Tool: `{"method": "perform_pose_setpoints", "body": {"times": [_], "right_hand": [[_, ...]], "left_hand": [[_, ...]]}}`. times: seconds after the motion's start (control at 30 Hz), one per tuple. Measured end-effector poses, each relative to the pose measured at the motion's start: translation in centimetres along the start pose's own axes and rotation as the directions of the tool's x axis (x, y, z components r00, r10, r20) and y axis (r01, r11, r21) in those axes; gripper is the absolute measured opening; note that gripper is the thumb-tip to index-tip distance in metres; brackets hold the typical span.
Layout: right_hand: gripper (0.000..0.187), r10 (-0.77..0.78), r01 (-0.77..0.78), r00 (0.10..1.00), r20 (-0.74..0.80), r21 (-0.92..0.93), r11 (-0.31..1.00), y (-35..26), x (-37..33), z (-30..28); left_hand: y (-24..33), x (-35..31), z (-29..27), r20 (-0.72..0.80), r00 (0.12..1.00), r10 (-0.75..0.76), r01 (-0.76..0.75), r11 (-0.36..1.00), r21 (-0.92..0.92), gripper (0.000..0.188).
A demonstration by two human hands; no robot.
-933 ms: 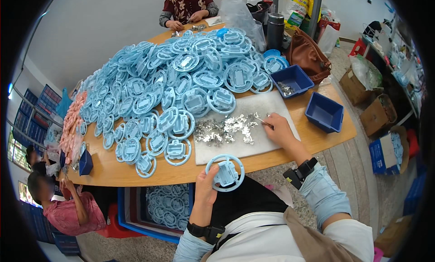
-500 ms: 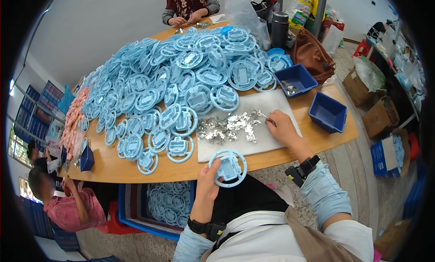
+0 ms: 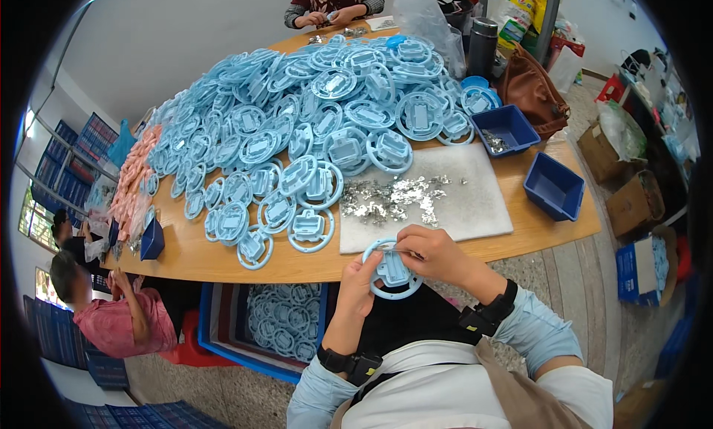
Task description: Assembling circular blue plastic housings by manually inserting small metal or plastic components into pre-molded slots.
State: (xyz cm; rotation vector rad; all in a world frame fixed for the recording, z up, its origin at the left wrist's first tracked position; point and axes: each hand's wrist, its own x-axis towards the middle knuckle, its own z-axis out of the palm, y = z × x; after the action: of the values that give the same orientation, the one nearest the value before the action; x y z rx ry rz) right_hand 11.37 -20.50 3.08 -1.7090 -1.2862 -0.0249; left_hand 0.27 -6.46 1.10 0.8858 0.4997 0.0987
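Right hand (image 3: 431,252) shifts from metal bits (image 3: 405,193) to ring (image 3: 394,272); fingers pinch thin tool (image 3: 389,250), left hand (image 3: 359,284) grips ring. Likely tool work; needs steady aim.

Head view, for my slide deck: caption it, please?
Left hand holds a pale-blue ring part, right hand a thin tool over it, before a table heaped with similar parts.

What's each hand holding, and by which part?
Left hand: light-blue ring-shaped plastic part, by the left side of its rim. Right hand: slim metal tool, possibly tweezers, by the end away from the part.
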Motion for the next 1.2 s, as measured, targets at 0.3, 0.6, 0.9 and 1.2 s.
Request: {"method": "perform_pose_setpoints", "body": {"times": [0.3,0.6,0.9,1.2], "right_hand": [[0.011,-0.087,0.090,0.995,0.040,-0.079,0.993,-0.7,0.0,-0.1],[0.012,-0.023,0.035,0.993,0.117,-0.100,0.994,-1.3,-0.2,0.1],[0.023,0.143,-0.147,0.989,-0.043,-0.126,0.981,-2.7,-1.1,1.2],[0.029,0.027,-0.041,0.999,-0.038,-0.433,0.900,-3.4,-1.9,2.5]], "left_hand": [[0.1,0.0,0.2,-0.023,0.999,0.022,-0.021,0.999,0.049,0.020],[0.2,-0.6,0.1,-0.028,1.000,-0.004,0.008,0.992,0.125,0.019],[0.2,-0.4,-0.5,-0.044,0.998,0.034,-0.029,0.994,0.103,0.017],[-0.3,-1.0,-0.8,-0.087,0.992,0.089,-0.076,0.987,0.142,0.016]]}}
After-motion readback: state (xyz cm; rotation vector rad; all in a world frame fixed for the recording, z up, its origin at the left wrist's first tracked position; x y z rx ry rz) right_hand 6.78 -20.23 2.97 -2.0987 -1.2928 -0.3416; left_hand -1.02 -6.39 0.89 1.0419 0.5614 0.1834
